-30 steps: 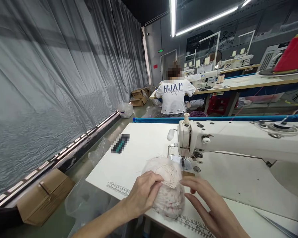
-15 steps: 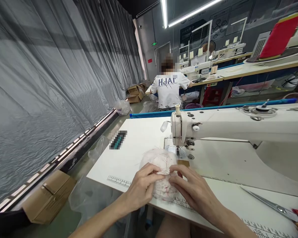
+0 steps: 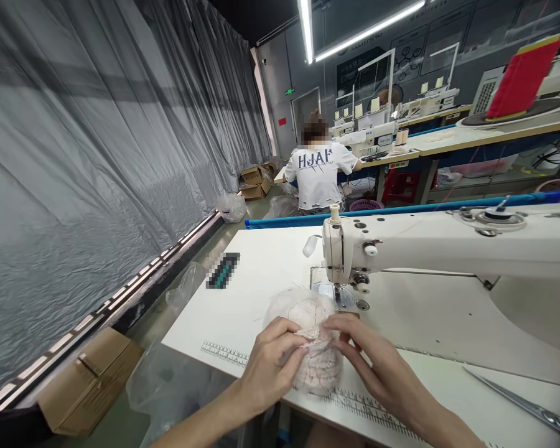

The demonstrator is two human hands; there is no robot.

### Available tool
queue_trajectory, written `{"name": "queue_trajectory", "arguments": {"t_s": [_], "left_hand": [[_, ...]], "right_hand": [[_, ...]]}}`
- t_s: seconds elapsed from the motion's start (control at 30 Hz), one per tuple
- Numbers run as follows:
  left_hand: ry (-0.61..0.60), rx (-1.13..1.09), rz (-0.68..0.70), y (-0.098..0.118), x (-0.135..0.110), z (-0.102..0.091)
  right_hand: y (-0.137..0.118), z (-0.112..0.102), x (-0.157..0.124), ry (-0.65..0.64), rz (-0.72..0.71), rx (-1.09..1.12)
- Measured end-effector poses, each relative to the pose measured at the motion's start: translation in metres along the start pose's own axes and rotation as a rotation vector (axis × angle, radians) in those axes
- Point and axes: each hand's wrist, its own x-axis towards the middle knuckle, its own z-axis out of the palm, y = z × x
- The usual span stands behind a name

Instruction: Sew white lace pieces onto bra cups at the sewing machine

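Note:
A sheer whitish fabric piece point(image 3: 318, 367) with fine reddish markings and frayed edges lies bunched on the white sewing table point(image 3: 256, 261), just in front of the needle area. It has two rounded parts with a gathered band between them. From the left, my left hand point(image 3: 273, 358) pinches this band between thumb and fingers. My right hand point(image 3: 368, 354) pinches its right end, fingertips bent inward. The sewing machine point(image 3: 350, 249) stands right beyond the fabric, its needle and presser foot apart from it. My fingers hide part of the band.
Scissors point(image 3: 525, 401) lie at the right front. A ruler scale point(image 3: 226, 353) runs along the table's front edge. A pixelated dark item point(image 3: 223, 270) lies at the left. Cardboard boxes point(image 3: 91, 379) and plastic bags stand on the floor; a person point(image 3: 318, 168) sits ahead.
The fabric's front part has turned more into view and the band looks more bunched between my fingers. Both hands keep their pinch. The view has shifted slightly.

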Motion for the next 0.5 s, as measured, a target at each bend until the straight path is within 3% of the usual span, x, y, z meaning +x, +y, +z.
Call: {"name": "queue_trajectory", "arguments": {"t_s": [0.2,0.3,0.5], "left_hand": [[0.005,-0.028,-0.053,0.0,0.001,-0.003],[0.014,0.002,-0.034,-0.002,-0.001,-0.002],[0.097,0.005,0.016,-0.006,-0.001,0.001]], "right_hand": [[0.005,0.001,-0.014,-0.006,-0.125,-0.25],[0.005,0.008,-0.014,0.054,-0.184,-0.382],[0.003,0.012,-0.007,0.087,-0.232,-0.419]]}}
